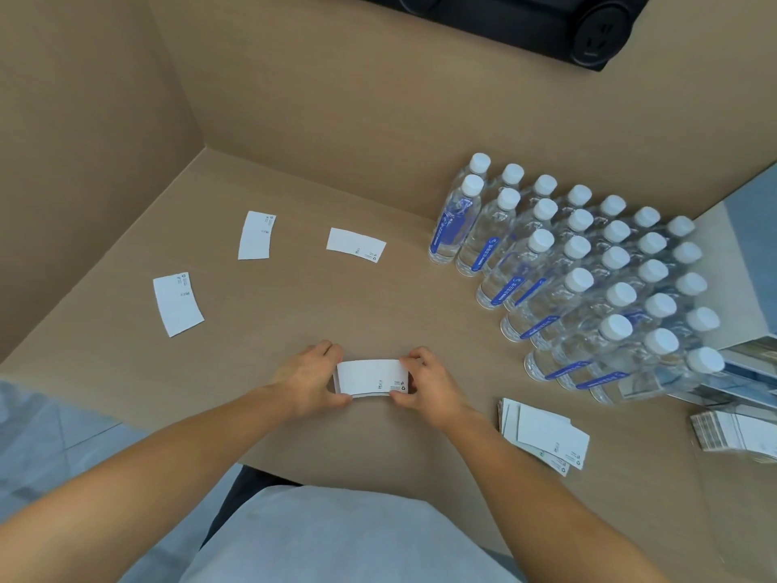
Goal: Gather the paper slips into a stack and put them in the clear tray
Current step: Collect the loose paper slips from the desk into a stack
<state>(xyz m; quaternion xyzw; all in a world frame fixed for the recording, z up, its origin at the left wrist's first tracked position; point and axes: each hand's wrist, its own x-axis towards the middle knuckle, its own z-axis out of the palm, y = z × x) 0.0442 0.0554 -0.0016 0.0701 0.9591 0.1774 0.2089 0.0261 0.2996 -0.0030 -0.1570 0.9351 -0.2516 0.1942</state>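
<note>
While the tan table (pixel 378 305) held a block of water bottles (pixel 588 279) at the right, three loose slips (pixel 355 244) lay far left. The left hand (pixel 309 382) and right hand (pixel 429 387) pinched the small stack (pixel 370 377) by its ends at near centre. Squaring it well probably meant tapping the edges flush before collecting more; the clear tray (pixel 733 431) seemed to be at the near right edge.

Clear tray (pixel 740 431) cut off (right edge), blurred

Packed water bottles (pixel 588 271) block the worktop's (pixel 378 305) right side; its left half lies open between three scattered slips (pixel 355 244).
</note>
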